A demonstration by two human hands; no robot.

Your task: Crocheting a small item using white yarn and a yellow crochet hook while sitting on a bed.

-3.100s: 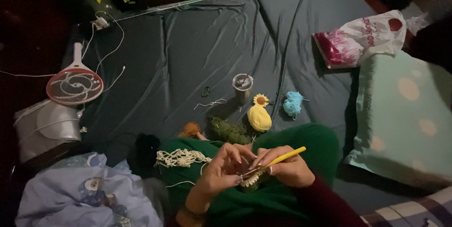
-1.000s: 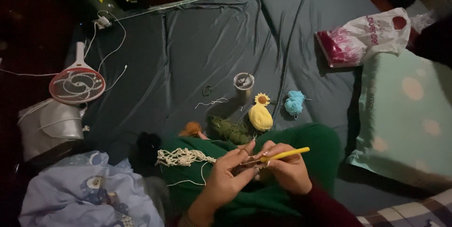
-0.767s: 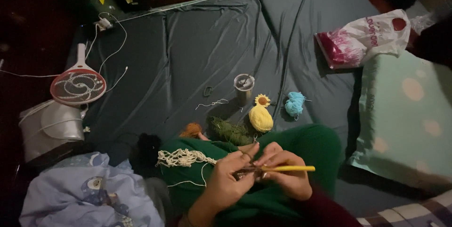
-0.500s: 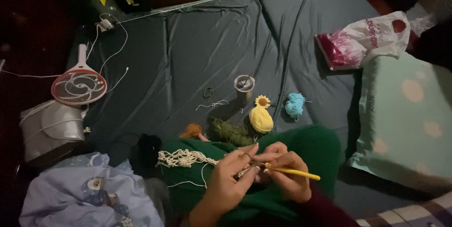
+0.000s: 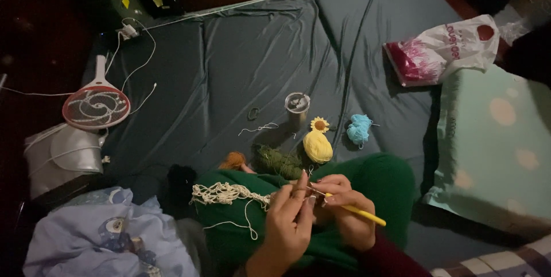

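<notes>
My right hand (image 5: 343,211) grips a yellow crochet hook (image 5: 360,213) whose handle points down to the right. My left hand (image 5: 288,223) pinches the small crochet piece and a cream thread at the hook's tip. Both hands rest over my green-clad lap. A loose tangle of cream yarn (image 5: 225,193) lies on my leg to the left, its strand running to my fingers. Just beyond my knees on the dark blue sheet sit a yellow yarn ball (image 5: 317,145), a small crocheted sunflower (image 5: 319,124), a blue yarn ball (image 5: 359,129), dark green yarn (image 5: 276,161) and orange yarn (image 5: 233,160).
A small round tin (image 5: 297,104) stands behind the yarn. At the left lie a racket-shaped bug zapper (image 5: 96,106), white cables and a pale container (image 5: 60,159). Blue cloth (image 5: 97,237) is bunched at bottom left. A plastic bag (image 5: 441,51) and pale green pillow (image 5: 496,145) lie right.
The crochet hook's handle has swung from pointing up-right to pointing down-right as my right hand turned. My left hand has stayed at the work with small finger shifts.
</notes>
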